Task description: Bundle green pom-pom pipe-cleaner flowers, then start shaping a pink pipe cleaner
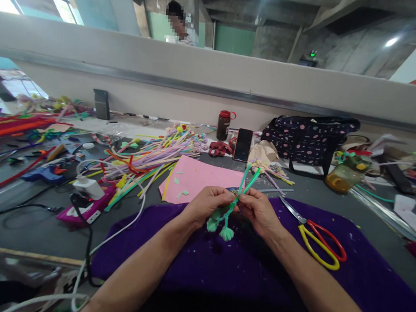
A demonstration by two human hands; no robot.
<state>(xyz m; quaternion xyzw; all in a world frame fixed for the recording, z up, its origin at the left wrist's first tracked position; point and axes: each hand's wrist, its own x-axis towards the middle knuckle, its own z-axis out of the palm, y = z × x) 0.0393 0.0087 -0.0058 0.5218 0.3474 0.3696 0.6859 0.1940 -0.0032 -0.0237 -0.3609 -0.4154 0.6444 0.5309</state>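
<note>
Magenta plastic power strip (101, 203): on the table, left of the hands. A thin white cable (46, 297) runs past it and down beside the left forearm; I judge a wide elbow swing could snag it.
Pastel bundle of long fuzzy stems (165, 150): loosely piled beyond the hands. A careless reach could drag several out together.
Flat pink sheet (206, 175): just beyond the left hand, green scraps on it. Brushing it would scatter them.
Bare left hand (205, 205): I see thumb and fingers closed in a pinch on the stems. If that pinch slackens, the twist could unwind.
Bright green fuzzy-stem piece (232, 207): between both hands, above the dark purple cloth (193, 264), straight ends up, rounded tufts hanging below. Squeezing too low could flatten a tuft; overtwisting could kink a stem.
Bare right hand (261, 212): pinched closed on the same piece, close beside the left; how firmly, I cannot tell. Uneven pulling could skew the twist.
Red-and-yellow-handled scissors (302, 220): lying on the cloth, handles near the right forearm. A bump, or a tug on the cloth, could shift them, with the blades near my right hand.
</note>
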